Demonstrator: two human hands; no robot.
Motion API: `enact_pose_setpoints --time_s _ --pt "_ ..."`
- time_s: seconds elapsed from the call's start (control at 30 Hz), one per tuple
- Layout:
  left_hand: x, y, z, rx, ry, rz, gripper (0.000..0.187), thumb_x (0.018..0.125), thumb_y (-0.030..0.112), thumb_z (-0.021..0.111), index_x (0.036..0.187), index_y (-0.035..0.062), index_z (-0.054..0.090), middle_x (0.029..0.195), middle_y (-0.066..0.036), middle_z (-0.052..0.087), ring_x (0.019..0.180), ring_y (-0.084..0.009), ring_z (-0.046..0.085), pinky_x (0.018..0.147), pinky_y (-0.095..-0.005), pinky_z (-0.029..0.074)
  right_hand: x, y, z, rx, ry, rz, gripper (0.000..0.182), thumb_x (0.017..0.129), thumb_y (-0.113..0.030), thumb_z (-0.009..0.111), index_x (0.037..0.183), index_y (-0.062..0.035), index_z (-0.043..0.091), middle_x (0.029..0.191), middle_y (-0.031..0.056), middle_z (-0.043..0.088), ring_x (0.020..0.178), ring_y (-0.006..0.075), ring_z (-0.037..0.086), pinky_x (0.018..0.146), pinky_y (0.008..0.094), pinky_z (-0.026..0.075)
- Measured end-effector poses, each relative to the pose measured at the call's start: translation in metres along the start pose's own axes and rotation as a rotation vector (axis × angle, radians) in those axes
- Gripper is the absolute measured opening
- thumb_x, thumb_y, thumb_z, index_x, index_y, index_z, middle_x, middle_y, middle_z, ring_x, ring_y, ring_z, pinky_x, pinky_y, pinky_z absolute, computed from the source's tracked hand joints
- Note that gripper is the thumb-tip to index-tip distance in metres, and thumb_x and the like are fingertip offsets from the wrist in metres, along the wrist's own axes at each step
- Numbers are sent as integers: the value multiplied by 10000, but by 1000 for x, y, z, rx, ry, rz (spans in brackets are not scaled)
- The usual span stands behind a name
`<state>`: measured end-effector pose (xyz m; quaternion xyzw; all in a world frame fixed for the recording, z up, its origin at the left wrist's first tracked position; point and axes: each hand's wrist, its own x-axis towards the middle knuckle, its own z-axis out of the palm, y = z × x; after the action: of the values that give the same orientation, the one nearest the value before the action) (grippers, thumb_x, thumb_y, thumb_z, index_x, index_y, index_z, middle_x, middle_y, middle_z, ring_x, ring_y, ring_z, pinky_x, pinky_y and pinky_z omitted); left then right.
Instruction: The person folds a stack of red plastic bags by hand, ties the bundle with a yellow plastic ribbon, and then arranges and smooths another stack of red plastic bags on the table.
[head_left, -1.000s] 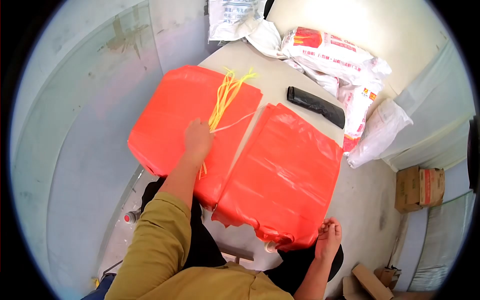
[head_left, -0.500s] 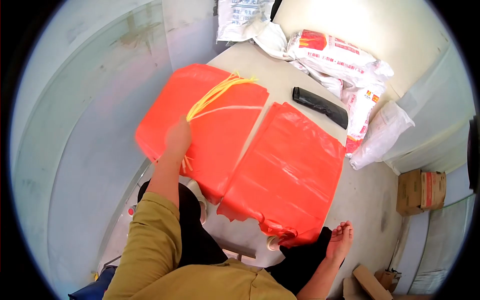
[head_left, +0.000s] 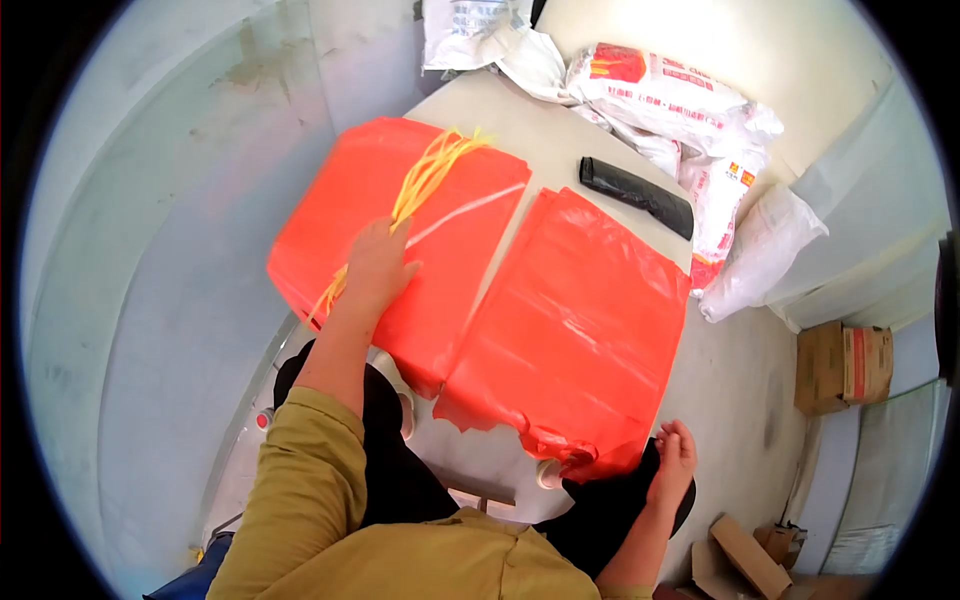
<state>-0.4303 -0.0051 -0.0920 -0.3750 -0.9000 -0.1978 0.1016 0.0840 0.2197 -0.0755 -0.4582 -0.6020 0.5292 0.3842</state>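
Observation:
My left hand [head_left: 378,265] lies over a bundle of yellow strips [head_left: 430,175] on the left stack of red plastic sheets [head_left: 455,255]. Strips stick out above and below the hand, and its thumb is spread to the right. Whether the fingers grip them is hidden. A pale strip runs across the same stack. The right red stack [head_left: 590,320] lies beside it, its near edge ragged. My right hand [head_left: 676,462] hovers by my knee, off the table's near right side, fingers loosely curled, holding nothing visible.
A black roll [head_left: 636,196] lies on the table [head_left: 490,105] beyond the right stack. White bags with red print [head_left: 690,100] sit along the far edge. Cardboard boxes [head_left: 843,368] stand at the right, with more cardboard [head_left: 750,560] on the floor.
My left hand has moved slightly right, its thumb now spread, and the yellow strips have shifted with it. My right hand has risen a little and its fingers have turned upward.

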Motion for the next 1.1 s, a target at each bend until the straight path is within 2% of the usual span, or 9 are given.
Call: enact_pose_setpoints --time_s 0.03,0.1,0.17,0.27,0.4,0.5,0.8,1.0,1.1 --pt "1 3 3 7 -44 69 601 863 308 779 1397 86 613 1422 -178 560 1376 -368 483 1128 -465 424 -3 -1 10 -122 -57 -26 299 1047 -127 585 1320 -8 622 1223 113 686 1112 225 660 968 348 530" --pt "0 13 9 13 -142 216 605 880 304 762 1417 86 588 1519 -194 495 1459 -400 396 1197 -481 352 -3 5 21 -462 -239 -209 361 1009 -112 603 1356 -14 613 1318 167 668 1248 343 624 1069 425 485" --pt "-3 28 15 -9 -187 242 606 893 310 748 1432 93 577 1551 -192 463 1481 -409 363 1214 -495 324 -7 -13 46 -813 -397 -456 431 956 -117 634 1378 -36 604 1424 204 596 1339 422 535 1135 487 415" --pt "-6 60 12 -103 -263 321 617 907 327 732 1455 105 561 1588 -186 422 1497 -414 338 1226 -507 305 -3 -22 76 -1035 -534 -572 473 936 -154 640 1393 -42 594 1535 221 482 1432 458 409 1191 539 319" --pt "-23 96 9 -227 -378 536 664 905 341 734 1500 133 525 1623 -181 381 1524 -413 293 1236 -513 288 7 0 89 -1117 -597 -460 527 979 -224 620 1469 -50 537 1639 177 373 1536 395 280 1248 539 211" --pt "-38 110 20 -258 -508 628 730 887 349 753 1538 156 486 1659 -183 321 1547 -412 247 1242 -539 265 10 9 93 -1112 -527 -547 504 932 -214 652 1404 -50 585 1582 199 433 1461 438 371 1202 550 294" --pt "-40 115 15 -145 -603 524 782 885 367 764 1575 195 438 1698 -186 227 1569 -416 185 1246 -573 233 -18 -4 89 -784 -669 -431 566 815 -58 726 1363 -36 582 1566 166 462 1481 403 362 1218 499 309" --pt "-41 121 9 -98 -605 494 764 894 365 762 1567 181 450 1693 -189 237 1569 -411 191 1250 -558 237 -32 7 89 -804 -655 -618 651 732 -47 767 1354 -73 573 1521 197 485 1427 442 409 1171 548 347" --pt "-41 126 8 -93 -584 501 756 889 353 768 1556 168 464 1684 -194 258 1566 -400 206 1254 -544 240 -39 12 96 -862 -627 -670 595 732 -15 747 1308 -81 614 1505 196 497 1399 446 439 1146 557 372"
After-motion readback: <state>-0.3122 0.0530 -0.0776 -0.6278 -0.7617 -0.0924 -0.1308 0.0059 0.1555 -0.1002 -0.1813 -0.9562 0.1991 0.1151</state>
